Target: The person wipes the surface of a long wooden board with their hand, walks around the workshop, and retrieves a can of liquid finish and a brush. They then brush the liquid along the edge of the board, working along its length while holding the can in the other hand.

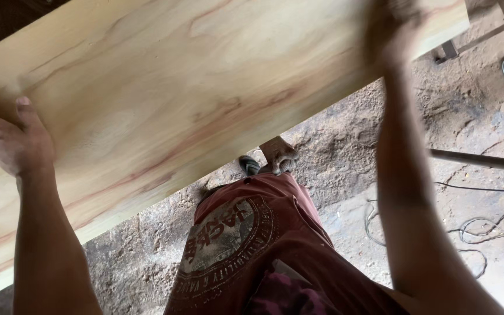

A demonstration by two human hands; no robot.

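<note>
Head view: both hands (10, 140) on pale plank (193, 87)
</note>
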